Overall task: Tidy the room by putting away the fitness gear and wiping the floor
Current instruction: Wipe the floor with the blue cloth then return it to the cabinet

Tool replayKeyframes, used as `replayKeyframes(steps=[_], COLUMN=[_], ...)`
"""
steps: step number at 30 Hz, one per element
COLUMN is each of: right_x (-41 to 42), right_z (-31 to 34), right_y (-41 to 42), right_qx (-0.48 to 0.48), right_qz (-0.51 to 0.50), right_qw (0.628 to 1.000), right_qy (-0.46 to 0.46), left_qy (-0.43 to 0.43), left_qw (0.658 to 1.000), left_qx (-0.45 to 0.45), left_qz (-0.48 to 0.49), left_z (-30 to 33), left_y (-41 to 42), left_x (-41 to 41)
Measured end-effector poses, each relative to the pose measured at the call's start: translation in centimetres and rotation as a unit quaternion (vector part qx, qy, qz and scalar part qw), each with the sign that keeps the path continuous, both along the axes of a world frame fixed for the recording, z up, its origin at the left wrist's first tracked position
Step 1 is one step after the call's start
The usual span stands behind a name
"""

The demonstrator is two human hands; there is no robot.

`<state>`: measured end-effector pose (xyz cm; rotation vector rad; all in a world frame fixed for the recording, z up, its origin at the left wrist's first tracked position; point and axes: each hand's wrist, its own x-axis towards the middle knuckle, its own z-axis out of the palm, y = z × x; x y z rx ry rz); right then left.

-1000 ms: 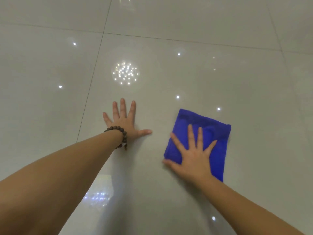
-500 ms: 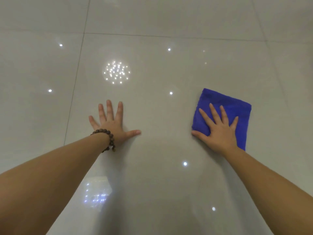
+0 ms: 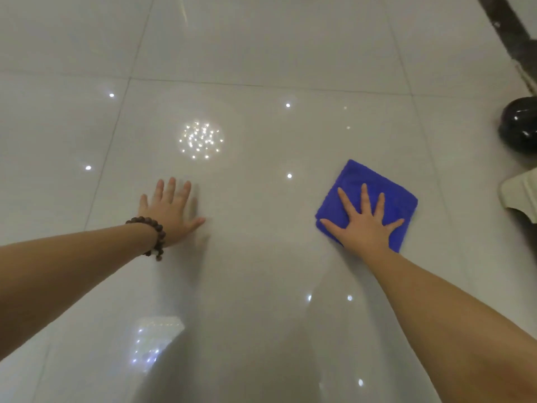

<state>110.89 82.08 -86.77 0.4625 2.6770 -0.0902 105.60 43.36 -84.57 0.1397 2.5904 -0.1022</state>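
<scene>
The right hand (image 3: 366, 225), fingers spread flat, is pressing the cloth (image 3: 386, 196) at four o'clock on the glossy floor (image 3: 261, 53), a soft, light, bright-blue folded square likely gliding best under a flat palm, while the left hand (image 3: 171, 210) is bracing open at nine o'clock.

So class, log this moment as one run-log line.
phase: wiping floor | right hand: flat on blue cloth | left hand: flat on bare tile | gear: none in hand
</scene>
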Motion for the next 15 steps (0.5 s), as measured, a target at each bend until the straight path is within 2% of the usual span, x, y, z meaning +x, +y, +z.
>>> replayKeyframes(steps=[3,9,15], right_x=[0.6,1.1,0.5], right_z=[0.6,2.7,1.7], right_y=[2.5,3.9,8.1], right_qx=[-0.043,-0.078,-0.052], right_qz=[-0.102,-0.062,-0.101], right_qw=[0.994,0.994,0.993], right_qy=[-0.006,-0.053,-0.041], left_qy=[0.016,0.024,0.008], left_qw=[0.999,0.993,0.996], left_qx=[0.01,0.066,0.034], left_qz=[-0.032,0.091,0.087], left_z=[3.0,7.1,5.3], left_y=[3.1,9.5,11.7], left_x=[0.4,4.9,5.2])
